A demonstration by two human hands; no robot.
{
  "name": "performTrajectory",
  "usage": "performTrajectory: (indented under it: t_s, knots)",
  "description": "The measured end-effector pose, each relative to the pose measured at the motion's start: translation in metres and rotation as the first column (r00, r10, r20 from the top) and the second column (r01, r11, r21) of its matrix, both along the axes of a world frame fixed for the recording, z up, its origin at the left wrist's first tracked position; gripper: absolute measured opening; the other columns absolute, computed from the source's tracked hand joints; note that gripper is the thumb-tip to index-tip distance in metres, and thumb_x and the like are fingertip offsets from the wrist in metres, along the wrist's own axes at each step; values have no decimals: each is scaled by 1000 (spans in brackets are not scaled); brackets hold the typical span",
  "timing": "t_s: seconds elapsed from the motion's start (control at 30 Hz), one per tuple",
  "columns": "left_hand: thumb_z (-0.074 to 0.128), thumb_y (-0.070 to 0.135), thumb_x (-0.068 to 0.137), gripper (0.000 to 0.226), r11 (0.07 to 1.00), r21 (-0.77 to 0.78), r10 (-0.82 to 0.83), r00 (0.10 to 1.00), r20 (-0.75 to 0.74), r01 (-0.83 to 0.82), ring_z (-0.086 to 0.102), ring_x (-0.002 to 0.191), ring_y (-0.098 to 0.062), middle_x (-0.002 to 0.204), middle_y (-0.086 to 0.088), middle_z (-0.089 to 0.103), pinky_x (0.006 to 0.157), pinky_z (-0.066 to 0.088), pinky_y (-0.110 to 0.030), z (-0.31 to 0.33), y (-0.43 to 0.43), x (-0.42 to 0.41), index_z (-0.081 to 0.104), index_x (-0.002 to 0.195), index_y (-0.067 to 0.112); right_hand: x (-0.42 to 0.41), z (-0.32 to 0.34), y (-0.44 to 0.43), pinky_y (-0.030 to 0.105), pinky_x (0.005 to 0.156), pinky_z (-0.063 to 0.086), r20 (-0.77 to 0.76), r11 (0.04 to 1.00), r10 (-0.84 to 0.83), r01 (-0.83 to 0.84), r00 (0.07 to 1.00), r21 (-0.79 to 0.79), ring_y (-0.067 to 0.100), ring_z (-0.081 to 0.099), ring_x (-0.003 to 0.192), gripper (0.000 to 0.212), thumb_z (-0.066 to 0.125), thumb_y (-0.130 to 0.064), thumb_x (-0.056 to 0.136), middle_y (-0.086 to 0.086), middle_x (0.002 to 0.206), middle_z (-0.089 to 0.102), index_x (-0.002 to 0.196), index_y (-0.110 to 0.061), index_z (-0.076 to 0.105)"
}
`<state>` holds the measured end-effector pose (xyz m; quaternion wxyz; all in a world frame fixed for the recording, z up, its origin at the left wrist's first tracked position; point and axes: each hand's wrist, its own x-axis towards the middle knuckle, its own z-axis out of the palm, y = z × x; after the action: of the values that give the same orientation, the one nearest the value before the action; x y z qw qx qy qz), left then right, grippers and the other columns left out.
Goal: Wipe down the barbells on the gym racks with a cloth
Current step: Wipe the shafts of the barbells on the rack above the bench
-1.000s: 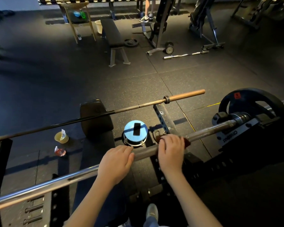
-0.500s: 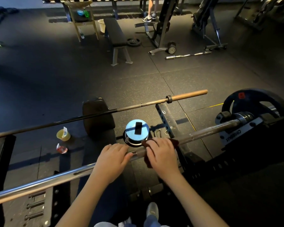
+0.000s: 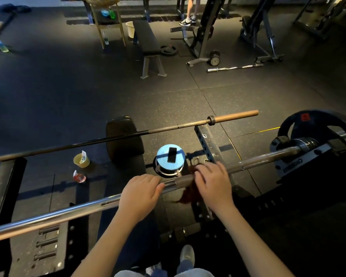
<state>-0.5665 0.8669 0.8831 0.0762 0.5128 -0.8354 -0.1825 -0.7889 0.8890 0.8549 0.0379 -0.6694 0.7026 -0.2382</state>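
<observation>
Step in hand: wiping the shaft of the near chrome steel barbell [image 3: 68,213]. It lies across the rack from lower left to upper right, resting by the perforated grey steel upright [image 3: 206,142].

Left hand [image 3: 140,194]: on the shaft, fingers curled over the top, gripping it as a brace.

Right hand [image 3: 213,182]: just beside it toward the plate end, fingers bent over a dark red-brown cloth [image 3: 188,193], clamping it onto the bar. A tail of cloth hangs below. The fingers are blurred and the thumb is hidden, so I can't confirm a full wrap.

Judgement: mid-stroke on the centre section. Can't tell whether the run out to the black weight plate [image 3: 316,126] is clean.

Next move needs the cloth squeezed round the shaft and slid along it, with the left hand stopping any roll.

The far dark barbell with copper-coloured sleeve [image 3: 234,114] has no hand on it and is probably next.

Watch the blue-lidded round tub [image 3: 162,156] with a black phone [image 3: 171,154] on top, below the stroke.
</observation>
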Motion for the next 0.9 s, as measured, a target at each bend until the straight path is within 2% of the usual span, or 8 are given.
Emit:
performTrajectory:
  t_s: [0.1,0.23,0.3,0.4,0.5,0.63,0.7,0.9]
  knots:
    - [5,55,87,72,1000,-8,5,1000,-19,-5,57,104,-4,110,10,65,93,36,-22,-1,0,0,62,119,25,24,-1,1,41,110,25,76,982,-189,188,979,20,22,61,105,47,29,-33,95,4,105,67,103,-12,70]
    - [6,54,86,71,1000,-12,15,999,-28,-15,58,99,-4,105,10,66,92,40,-24,-1,2,-1,64,114,25,53,-1,9,36,106,33,40,995,100,-100,994,-14,12,55,104,39,34,-31,97,-2,106,66,107,-17,69]
    - [5,54,86,72,1000,-15,10,999,-31,-10,58,97,-5,104,9,66,91,44,-27,0,2,-1,64,114,24,29,1,4,37,104,34,-15,992,128,-129,992,-4,12,57,99,39,34,-32,96,-3,103,67,106,-17,69]
    - [4,55,86,74,1000,-11,4,999,-38,-4,59,97,-8,105,7,66,89,43,-27,1,3,0,64,114,22,-2,1,-1,42,112,26,5,995,-89,89,996,36,21,61,104,48,28,-34,96,4,106,67,106,-12,69]
    - [5,54,87,72,1000,-25,-6,999,-33,5,60,96,-8,103,7,67,88,43,-27,1,3,0,64,112,22,29,2,1,48,115,23,119,964,-266,260,957,60,25,58,110,43,31,-28,96,7,107,65,101,-9,69]
    - [19,48,96,53,1000,-10,-11,1000,-3,11,58,92,-5,100,9,65,86,44,-26,-2,3,1,63,111,24,56,4,12,44,112,29,75,999,16,-18,997,32,18,56,109,43,30,-31,96,1,108,65,107,-14,68]
    - [12,53,91,61,999,-23,-23,1000,-17,22,58,88,-5,96,9,64,83,46,-26,-1,3,1,63,109,24,30,5,10,43,115,23,22,994,84,-85,996,71,17,55,113,46,28,-35,97,0,113,64,112,-16,66]
    - [17,54,91,55,999,-32,-36,999,20,37,56,88,-3,97,11,63,82,46,-26,-5,2,2,61,110,26,28,7,7,44,119,14,133,968,-238,224,962,110,22,50,121,34,38,-26,99,4,117,60,110,-12,66]
